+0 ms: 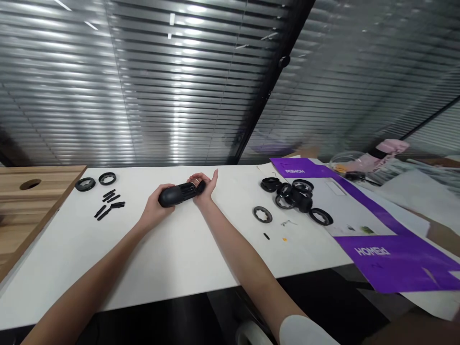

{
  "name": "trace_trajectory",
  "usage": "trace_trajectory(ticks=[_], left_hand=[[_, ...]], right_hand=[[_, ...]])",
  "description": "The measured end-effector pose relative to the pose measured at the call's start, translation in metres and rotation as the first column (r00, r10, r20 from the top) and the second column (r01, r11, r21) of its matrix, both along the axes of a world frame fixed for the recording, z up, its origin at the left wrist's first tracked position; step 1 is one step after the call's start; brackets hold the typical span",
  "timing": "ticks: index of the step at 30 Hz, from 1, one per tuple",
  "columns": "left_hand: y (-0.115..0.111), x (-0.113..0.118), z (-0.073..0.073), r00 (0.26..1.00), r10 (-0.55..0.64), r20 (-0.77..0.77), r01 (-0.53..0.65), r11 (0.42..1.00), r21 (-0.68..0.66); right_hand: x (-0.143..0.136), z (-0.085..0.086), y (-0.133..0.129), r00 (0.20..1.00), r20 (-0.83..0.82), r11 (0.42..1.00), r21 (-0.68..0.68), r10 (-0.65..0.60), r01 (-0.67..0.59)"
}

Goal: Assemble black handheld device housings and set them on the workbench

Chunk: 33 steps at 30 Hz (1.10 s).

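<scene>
My left hand (158,203) is closed around a black, round-ended cylindrical housing (171,196) with lengthwise slots toward its right end. It is held tilted slightly, just above the white table. At the slotted end, my right hand (205,187) curls its fingers around a small black end piece (200,188), and one finger points upward. A thin, light-coloured loop, perhaps wire, shows between the two; whether the end piece is joined to the housing I cannot tell. To the left lie several slim black strips (108,205) and two black rings (107,178).
Several black rings and parts (302,195) are heaped at right, partly on a purple and white sheet (373,258). A flat notched ring (262,214), a small black strip (266,236) and an orange bit (284,239) lie nearer. A wooden board (36,201) borders the white table (172,268).
</scene>
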State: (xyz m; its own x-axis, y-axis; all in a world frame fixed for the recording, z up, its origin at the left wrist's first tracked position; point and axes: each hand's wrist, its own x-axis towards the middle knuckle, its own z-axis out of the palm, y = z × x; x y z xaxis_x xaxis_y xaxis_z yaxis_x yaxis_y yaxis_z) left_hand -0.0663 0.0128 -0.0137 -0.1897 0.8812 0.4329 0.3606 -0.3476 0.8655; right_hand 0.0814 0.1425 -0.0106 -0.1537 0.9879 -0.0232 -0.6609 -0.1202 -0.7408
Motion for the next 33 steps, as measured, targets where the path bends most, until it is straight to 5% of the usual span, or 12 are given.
trace_trajectory(ticks=[22, 33], left_hand=[[0.002, -0.001, 0.000, 1.000, 0.007, 0.019, -0.006, 0.999, -0.054], [0.001, 0.001, -0.002, 1.000, 0.003, -0.005, -0.003, 0.998, -0.061]], right_hand=[[-0.005, 0.012, -0.015, 0.992, -0.022, 0.992, 0.026, 0.122, -0.122], [-0.007, 0.008, -0.008, 0.997, -0.066, 0.997, -0.056, 0.047, -0.051]])
